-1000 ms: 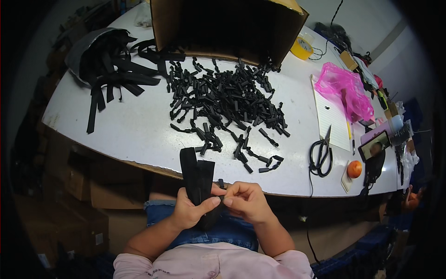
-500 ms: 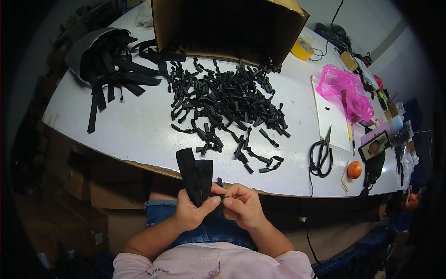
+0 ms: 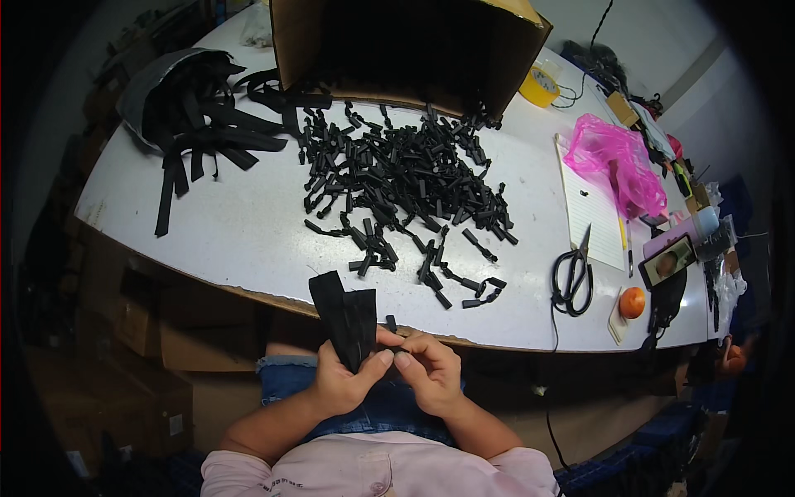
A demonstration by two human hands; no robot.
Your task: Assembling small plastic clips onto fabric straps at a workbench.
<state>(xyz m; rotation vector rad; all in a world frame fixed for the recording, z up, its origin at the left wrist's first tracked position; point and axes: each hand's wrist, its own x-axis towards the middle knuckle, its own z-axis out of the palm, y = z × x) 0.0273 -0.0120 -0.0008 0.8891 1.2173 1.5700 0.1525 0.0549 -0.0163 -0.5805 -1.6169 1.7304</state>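
My left hand point(image 3: 344, 383) is closed on a folded black fabric strip point(image 3: 346, 319), its two ends standing up above the fingers. A thin line runs down the strip, like a closed zipper. My right hand point(image 3: 432, 377) pinches at thumb and forefinger, touching the left fingertips; what lies in the pinch is mostly hidden. A small black tab point(image 3: 391, 321), similar to a zipper pull, shows just beyond the left fingers. Ahead on the white table point(image 3: 240, 224) lies a heap of small black cord-and-plastic pulls point(image 3: 414, 170), with several strays nearer me.
A cardboard box point(image 3: 290, 50) lies open behind the heap. Black strips spill from a grey bag point(image 3: 132, 116) at left. To the right are scissors point(image 3: 571, 277), a notepad point(image 3: 592, 219), a pink plastic bag point(image 3: 617, 157), an orange fruit point(image 3: 632, 302), a phone point(image 3: 667, 263) and yellow tape point(image 3: 538, 87).
The folded strip has shifted slightly left and down with my left hand. My right hand has turned a little, its fingertips still meeting the left ones.
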